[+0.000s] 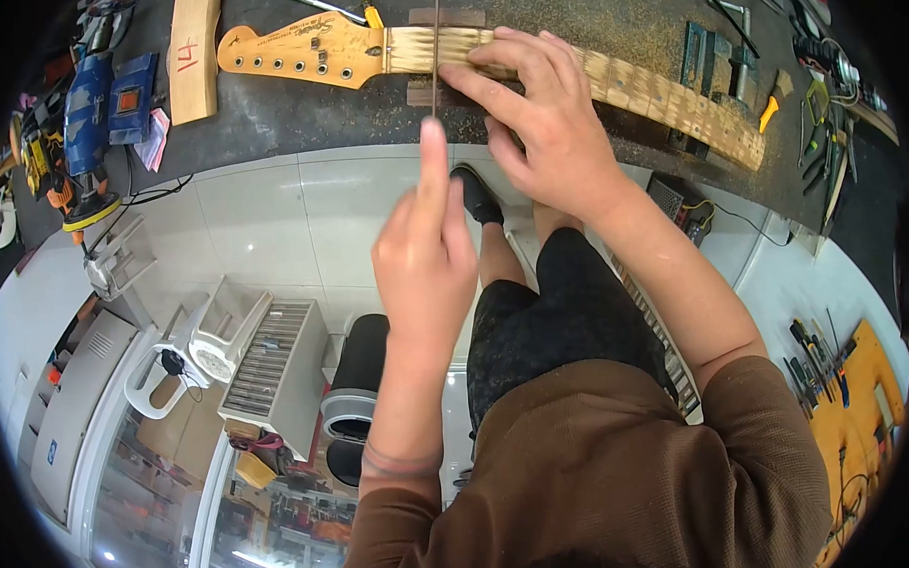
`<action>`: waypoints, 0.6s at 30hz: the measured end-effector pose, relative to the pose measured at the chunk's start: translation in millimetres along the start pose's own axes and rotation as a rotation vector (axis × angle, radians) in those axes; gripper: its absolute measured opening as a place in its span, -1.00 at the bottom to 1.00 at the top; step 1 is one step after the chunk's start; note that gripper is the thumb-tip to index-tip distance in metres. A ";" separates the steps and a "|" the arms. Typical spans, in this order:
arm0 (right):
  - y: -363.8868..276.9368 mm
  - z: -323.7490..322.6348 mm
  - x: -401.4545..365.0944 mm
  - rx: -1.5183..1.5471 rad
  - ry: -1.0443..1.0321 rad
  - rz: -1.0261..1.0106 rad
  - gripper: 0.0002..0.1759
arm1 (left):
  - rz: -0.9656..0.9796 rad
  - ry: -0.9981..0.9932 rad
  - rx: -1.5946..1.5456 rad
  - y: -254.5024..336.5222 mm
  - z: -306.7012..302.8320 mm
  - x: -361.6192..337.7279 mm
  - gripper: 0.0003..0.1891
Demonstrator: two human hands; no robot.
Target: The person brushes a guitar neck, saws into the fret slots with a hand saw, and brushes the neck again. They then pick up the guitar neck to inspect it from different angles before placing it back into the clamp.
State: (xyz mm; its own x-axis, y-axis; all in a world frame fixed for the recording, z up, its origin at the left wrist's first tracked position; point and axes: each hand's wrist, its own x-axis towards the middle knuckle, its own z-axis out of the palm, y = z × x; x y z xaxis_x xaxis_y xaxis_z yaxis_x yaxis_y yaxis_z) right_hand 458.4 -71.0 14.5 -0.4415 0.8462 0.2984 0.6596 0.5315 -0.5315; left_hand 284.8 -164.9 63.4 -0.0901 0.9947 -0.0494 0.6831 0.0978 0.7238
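Note:
My left hand (425, 235) is closed around the hidden handle end of a slim, rod-like file (437, 54), its index finger stretched along the tool. The file lies crosswise over a guitar neck (658, 95), close to the headstock (301, 51). My right hand (549, 115) rests palm down on the fretboard just right of the file, fingers spread and fingertips near it. Dark marks and dust cover the pale fretboard. Under the neck, by the file, a brown wooden block (423, 91) shows at both edges.
Wood dust lies over the dark workbench (269, 130). A wooden block marked 14 (194, 58) stands beyond the headstock, near a blue power polisher (89, 127). A yellow-handled screwdriver (370, 12) lies behind the neck. Pliers (819, 111) hang at the right edge.

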 end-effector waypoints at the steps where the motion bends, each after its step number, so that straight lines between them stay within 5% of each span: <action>1: 1.7 0.7 1.3 -0.004 0.006 -0.007 -0.23 | 0.042 0.017 0.018 1.0 3.5 13.7 -0.26; 7: 0.4 1.6 -0.8 -0.011 0.015 -0.012 -0.23 | -0.006 0.035 -0.035 -15.3 -3.3 -46.5 -0.35; 13: 3.3 2.0 -2.2 0.010 0.019 -0.015 -0.24 | -0.109 -0.045 -0.036 11.6 3.3 33.0 -0.33; 18: 2.4 0.8 -1.9 0.004 0.013 -0.014 -0.24 | -0.042 0.004 -0.027 -8.1 -5.9 -46.5 -0.34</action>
State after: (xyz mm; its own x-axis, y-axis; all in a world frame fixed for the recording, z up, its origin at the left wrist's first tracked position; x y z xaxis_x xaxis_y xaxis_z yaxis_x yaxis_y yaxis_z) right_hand 460.4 -71.3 12.0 -0.4426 0.8393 0.3158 0.6513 0.5430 -0.5302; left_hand 279.2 -212.1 63.9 -0.1212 0.9897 -0.0768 0.6587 0.1381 0.7396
